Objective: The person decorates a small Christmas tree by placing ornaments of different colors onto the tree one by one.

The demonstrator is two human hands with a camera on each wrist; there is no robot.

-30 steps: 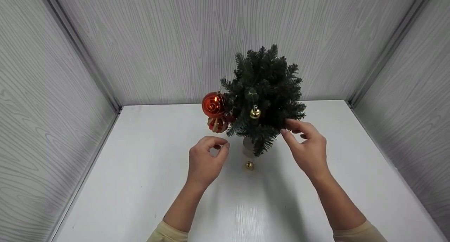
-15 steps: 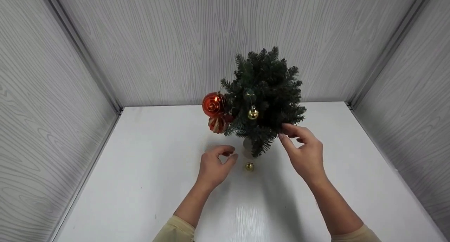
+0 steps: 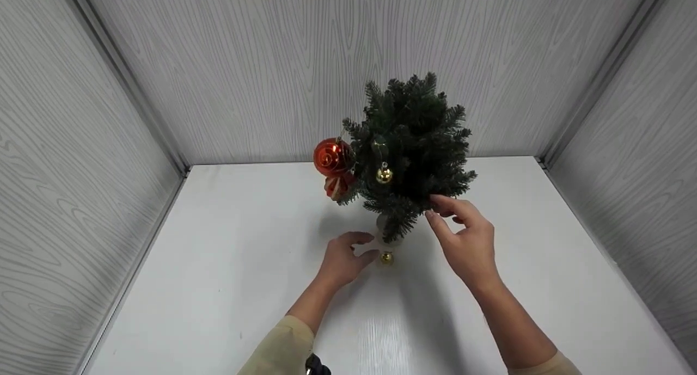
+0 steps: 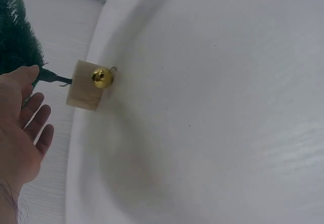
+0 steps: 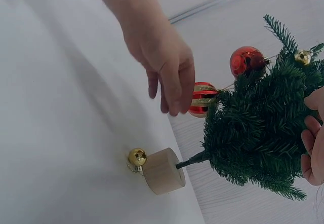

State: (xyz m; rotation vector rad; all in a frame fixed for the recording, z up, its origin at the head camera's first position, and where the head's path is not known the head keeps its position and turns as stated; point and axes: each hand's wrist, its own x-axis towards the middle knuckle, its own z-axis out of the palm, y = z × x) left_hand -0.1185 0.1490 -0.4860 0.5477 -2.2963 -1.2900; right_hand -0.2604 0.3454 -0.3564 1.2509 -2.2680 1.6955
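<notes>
A small artificial Christmas tree on a round wooden base bears a shiny red ball, a striped red-and-gold ball and a small gold ball. Another small gold ball lies on the table against the base. My left hand hovers just left of that loose ball, thumb and fingers apart, nothing between them. At the tree's lower right branches, my right hand touches the needles with its thumb and fingers parted. Foliage partly hides those fingertips.
The white table is bounded by grey wood-patterned panels at the back and on both sides. A small dark object shows beside the left sleeve at the bottom edge.
My left hand has moved right, towards the loose gold ball, and its fingers have spread. My right hand has shifted slightly left and down, while the tree has turned a little.
</notes>
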